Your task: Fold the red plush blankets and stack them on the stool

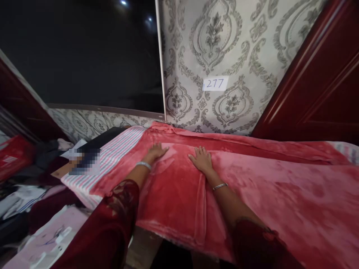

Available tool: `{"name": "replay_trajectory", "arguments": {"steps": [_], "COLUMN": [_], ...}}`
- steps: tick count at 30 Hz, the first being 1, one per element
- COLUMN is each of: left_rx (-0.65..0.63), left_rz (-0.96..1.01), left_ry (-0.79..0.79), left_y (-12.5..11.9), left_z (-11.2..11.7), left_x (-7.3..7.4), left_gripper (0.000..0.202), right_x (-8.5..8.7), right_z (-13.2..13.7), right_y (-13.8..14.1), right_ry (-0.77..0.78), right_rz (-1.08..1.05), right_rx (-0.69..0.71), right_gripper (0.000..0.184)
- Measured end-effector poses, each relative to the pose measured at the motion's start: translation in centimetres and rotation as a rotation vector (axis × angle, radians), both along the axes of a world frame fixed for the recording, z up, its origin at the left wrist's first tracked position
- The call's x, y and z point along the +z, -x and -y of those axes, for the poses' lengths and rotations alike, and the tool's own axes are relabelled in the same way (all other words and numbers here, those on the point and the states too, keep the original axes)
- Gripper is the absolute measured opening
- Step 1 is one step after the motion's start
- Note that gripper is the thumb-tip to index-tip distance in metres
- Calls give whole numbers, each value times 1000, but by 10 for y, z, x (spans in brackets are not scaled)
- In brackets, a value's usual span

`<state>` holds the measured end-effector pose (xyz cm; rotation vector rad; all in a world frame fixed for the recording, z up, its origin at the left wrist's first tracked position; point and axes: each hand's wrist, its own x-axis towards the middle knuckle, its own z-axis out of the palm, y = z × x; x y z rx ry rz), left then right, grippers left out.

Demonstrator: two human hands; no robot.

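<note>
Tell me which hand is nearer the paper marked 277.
Right. The right hand lies below the paper marked 277, slightly left; the left hand is below and farther left.

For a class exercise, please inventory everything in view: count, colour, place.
blanket: 1, red-pink, centre to right
striped cloth: count unclear, pink-white-grey, blanket's ends
slab: 1, black, beside striped cloth
screen: 1, black, upper left
wallpaper: 1, grey-white, behind
label: 1, white, on wallpaper
panels: 2, dark red, right and far left
clutter: many pieces, mixed, left
bracelets: 2, silver, wrists
sleeves: 2, dark red, on arms
left hand: 1, bare, on blanket
right hand: 1, bare, on blanket
</note>
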<state>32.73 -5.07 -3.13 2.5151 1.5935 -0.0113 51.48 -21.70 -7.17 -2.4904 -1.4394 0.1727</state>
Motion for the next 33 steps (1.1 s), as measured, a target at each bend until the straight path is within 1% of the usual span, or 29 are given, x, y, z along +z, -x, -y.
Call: {"name": "replay_trajectory", "arguments": {"steps": [3,5,6,8,10,11,12,14,16,19,23,26,28,30,33], "left_rx": [44,18,-21,-164,-339,-403,-437,-430,-409,-417,-413,-418,-417,-420,-446], "left_rz": [5,16,24,45,57,56,52,42,46,58,68,76,79,83,110], "left_ry": [-32,-65,-78,-102,-108,-103,-100,-115,-147,-140,-121,-112,-97,-65,-11], "left_y": [27,42,47,51,52,52,53,54,55,55,54,53,52,52,58], "left_z": [2,16,27,56,87,100,112,127,132,129,128,132,132,130,124], "left_x": [21,27,27,18,3,-5,-13,-28,-37,-43,-41,-38,-36,-33,-27], "left_gripper": [77,70,68,67,68,69,70,71,72,72,73,73,73,73,70], "right_x": [14,24,28,31,27,22,16,4,-6,-14,-13,-9,-8,-9,-11], "right_z": [4,10,16,32,50,60,68,81,88,89,87,93,102,117,151], "right_y": [5,17,26,49,72,82,89,97,96,89,85,82,77,70,60], "right_ry": [10,-24,-48,-79,-69,-52,-32,-5,-5,-21,-12,9,19,6,-100], "right_rz": [-1,24,47,81,82,75,71,83,113,140,140,131,106,60,1], "right_rx": [-12,-19,-8,51,128,155,173,195,209,217,235,271,313,343,385], "right_gripper": [68,67,68,71,75,77,78,79,79,79,78,74,70,63,50]}}
